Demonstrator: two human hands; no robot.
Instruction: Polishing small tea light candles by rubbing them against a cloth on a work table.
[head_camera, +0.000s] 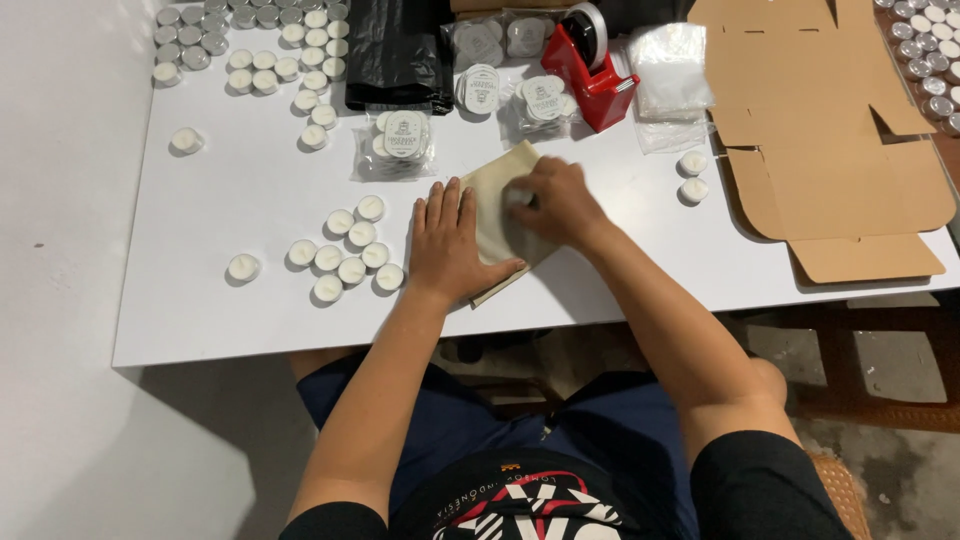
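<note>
fingers (443, 205) of both hands flat on beige pouch (497, 215) (tealights (349, 255) nearby).

- A white table (250, 320) carries everything.
- A beige cloth pouch (497, 215) lies flat near the front edge, with the left hand (447, 243) pressed flat on it and the right hand (556, 203) resting on it.
- A cluster of small white candles (350, 255) sits just left of the pouch; one candle (242, 267) stands apart further left.
- More candles in metal cups (250, 45) fill the far left corner.
- Clear packets of candles (398, 140) lie behind the pouch.
- A black plastic bag (397, 50) lies at the back.
- A red tape dispenser (592, 70) stands beside a stack of clear plastic bags (670, 75).
- Two candles (693, 175) sit near a flat, unfolded cardboard box (830, 130) on the right.
</note>
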